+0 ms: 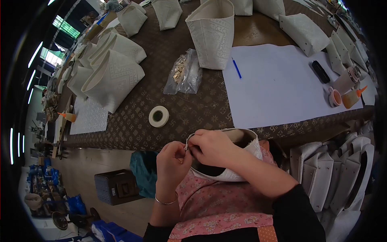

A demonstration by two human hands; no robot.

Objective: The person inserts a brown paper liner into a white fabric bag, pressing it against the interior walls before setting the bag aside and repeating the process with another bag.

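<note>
An open-topped, off-white embossed bag body (252, 150) rests on my lap against a pink floral apron, its opening facing up. My left hand (172, 163), with a bracelet at the wrist, is closed in a pinch at the bag's left rim. Right beside it, my right hand (213, 147) reaches across the opening, its fingers curled over the same stretch of rim. Whether a small part sits between the fingertips is hidden. Just beyond the hands, on the patterned table cover (193, 109), lies a roll of white tape (159, 116).
Further back are a plastic bag of small pieces (183, 72), a standing bag body (211, 36) and several more at left (115, 78). White paper (274, 92) carries a blue pen (236, 68), a black brush-like object (320, 71) and a glue bottle (352, 98). Stacked bag bodies (318, 177) stand at right.
</note>
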